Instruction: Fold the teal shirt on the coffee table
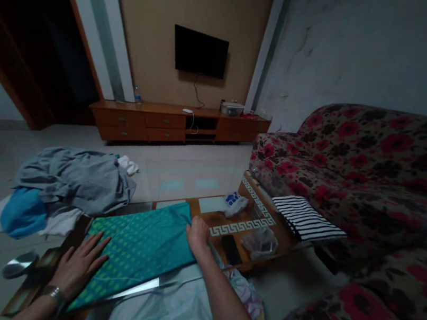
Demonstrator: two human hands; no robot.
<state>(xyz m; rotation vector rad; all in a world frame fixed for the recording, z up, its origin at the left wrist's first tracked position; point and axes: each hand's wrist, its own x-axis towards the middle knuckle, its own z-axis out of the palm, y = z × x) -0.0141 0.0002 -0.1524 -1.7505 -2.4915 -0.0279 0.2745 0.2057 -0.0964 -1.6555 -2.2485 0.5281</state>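
A folded teal garment (139,250) with a yellow-green dot pattern lies flat across the near end of the glass-topped coffee table. My left hand (80,263) rests palm down at the garment's left edge, fingers spread over the patterned part. At the opposite edge, my right hand (198,235) has its fingers curled round the cloth near the far right corner. The garment's exact kind cannot be told while it is folded. On the table right of my right hand are a dark phone (231,250) and a clear plastic bag (260,243).
A heap of grey laundry (74,176) and a blue piece of cloth (23,213) lie beyond the table's left side. A black-and-white striped garment (307,219) lies folded at the table's right end. A flowered sofa (357,165) stands to the right, and a low cabinet (162,125) ahead.
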